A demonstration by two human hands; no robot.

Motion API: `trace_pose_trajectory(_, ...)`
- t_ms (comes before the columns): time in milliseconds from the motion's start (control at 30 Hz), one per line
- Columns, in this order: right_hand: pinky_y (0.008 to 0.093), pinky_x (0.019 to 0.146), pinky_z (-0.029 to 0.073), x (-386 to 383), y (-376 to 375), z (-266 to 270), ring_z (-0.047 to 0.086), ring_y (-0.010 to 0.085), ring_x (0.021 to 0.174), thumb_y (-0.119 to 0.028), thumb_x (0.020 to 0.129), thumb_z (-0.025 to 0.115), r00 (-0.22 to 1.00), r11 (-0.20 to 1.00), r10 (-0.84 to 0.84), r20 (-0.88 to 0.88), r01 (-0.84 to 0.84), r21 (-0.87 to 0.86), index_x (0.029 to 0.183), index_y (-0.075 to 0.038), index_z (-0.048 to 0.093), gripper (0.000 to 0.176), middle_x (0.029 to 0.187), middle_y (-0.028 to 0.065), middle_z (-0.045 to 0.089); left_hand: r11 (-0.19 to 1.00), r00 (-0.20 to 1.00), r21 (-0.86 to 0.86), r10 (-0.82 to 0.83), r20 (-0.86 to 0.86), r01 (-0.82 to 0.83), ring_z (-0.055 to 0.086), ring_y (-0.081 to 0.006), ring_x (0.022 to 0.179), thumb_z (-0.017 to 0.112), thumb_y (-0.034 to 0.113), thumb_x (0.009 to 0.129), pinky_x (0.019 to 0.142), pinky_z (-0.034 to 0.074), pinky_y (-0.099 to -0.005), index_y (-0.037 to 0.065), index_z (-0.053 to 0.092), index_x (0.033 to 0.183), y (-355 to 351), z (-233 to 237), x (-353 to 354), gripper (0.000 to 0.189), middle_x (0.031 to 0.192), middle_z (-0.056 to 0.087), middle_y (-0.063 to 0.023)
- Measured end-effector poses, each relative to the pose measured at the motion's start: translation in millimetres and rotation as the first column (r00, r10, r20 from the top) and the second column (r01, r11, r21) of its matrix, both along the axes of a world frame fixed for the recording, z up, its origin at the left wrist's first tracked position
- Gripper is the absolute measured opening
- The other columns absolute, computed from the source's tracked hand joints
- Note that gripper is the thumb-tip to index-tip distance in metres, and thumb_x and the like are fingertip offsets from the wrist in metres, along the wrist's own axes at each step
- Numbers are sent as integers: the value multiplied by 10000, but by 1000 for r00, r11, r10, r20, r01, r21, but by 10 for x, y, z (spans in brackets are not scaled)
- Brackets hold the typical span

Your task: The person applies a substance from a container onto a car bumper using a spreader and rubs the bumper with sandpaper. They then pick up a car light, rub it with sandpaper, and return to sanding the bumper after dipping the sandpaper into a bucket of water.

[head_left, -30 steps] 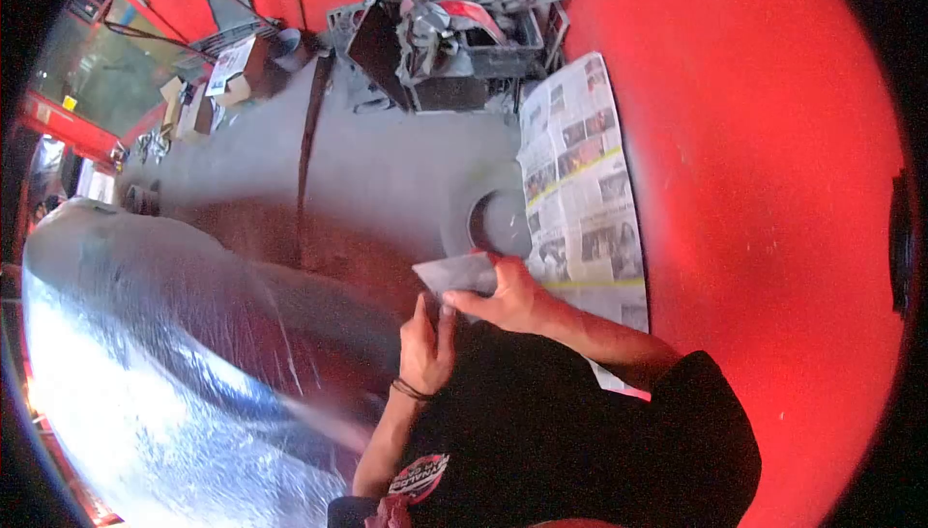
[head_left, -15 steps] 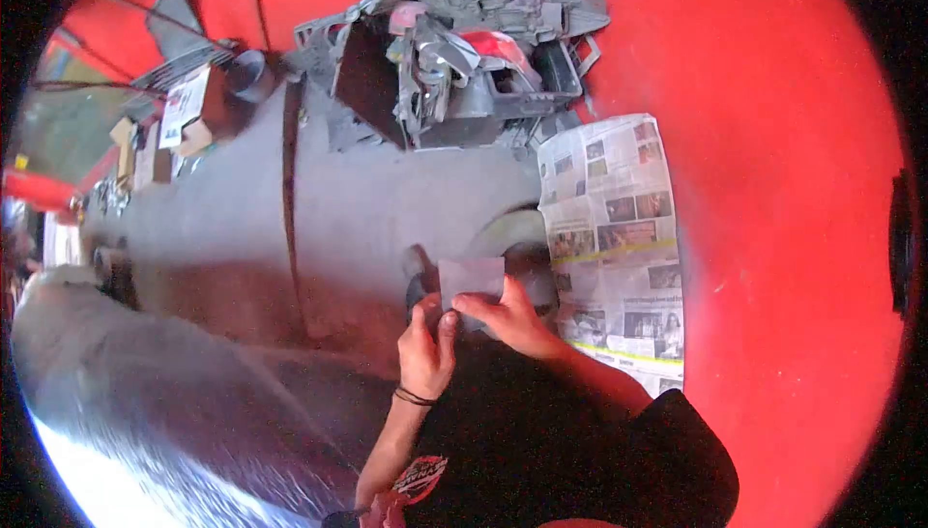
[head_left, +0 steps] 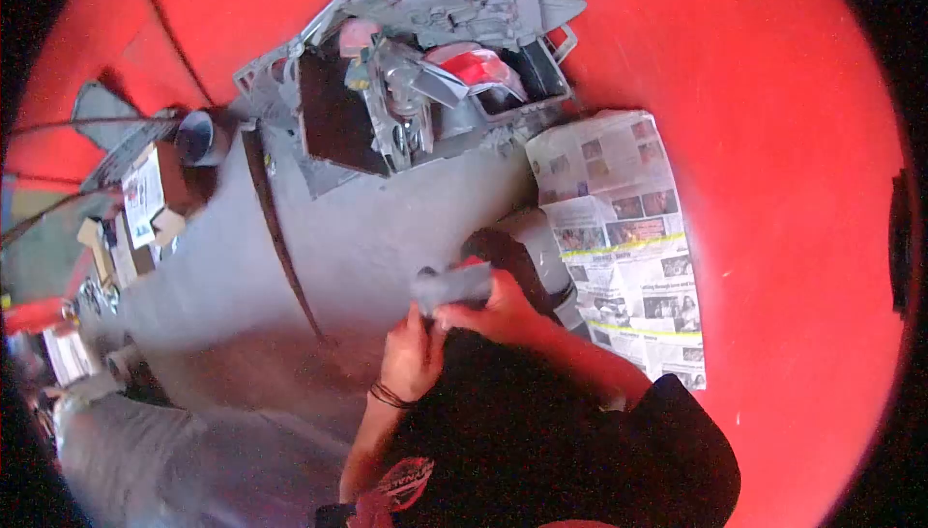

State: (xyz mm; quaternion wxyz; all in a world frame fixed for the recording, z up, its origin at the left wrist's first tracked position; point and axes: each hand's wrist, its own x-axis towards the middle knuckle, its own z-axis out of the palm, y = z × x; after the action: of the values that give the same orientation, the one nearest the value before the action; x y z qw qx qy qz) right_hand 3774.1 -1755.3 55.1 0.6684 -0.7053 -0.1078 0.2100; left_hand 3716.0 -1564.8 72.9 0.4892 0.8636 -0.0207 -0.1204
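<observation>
A small grey sheet (head_left: 459, 284), which looks like sandpaper, is held in front of my dark shirt and is slightly smeared by motion. My right hand (head_left: 498, 311) grips its right side, thumb across the near face. At the lower left edge my left hand (head_left: 414, 349), with dark bands at the wrist, pinches it between thumb and fingers. The fingers behind the sheet are hidden. To the right of my right hand hangs a printed newspaper sheet (head_left: 619, 228) against the red surface.
Grey plastic parts (head_left: 454, 6) are heaped around a dark bin (head_left: 338, 108) ahead. Further left are a cardboard box (head_left: 155, 190) and a bucket (head_left: 200, 137). A dark strip (head_left: 275, 224) crosses the grey floor (head_left: 377, 214). A red surface (head_left: 773, 190) fills the right.
The sheet has tilted and now appears as a narrower, slanted strip between my hands. My view has turned, shifting the parts heap and box leftward.
</observation>
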Motion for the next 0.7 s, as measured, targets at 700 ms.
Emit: trace_pose_trajectory(700,420,947,578,3669,-1208,-2560,675,230,1067,-490,979,695,611,740,-325,-722,640,209,1337,-57,567,576,1229,115,668,807,802,408,546,-241,-427,716,-369,786,597,341,1043,653,503,-455,-3,683,1081,-8,-1218,2046,356,899,726,-231)
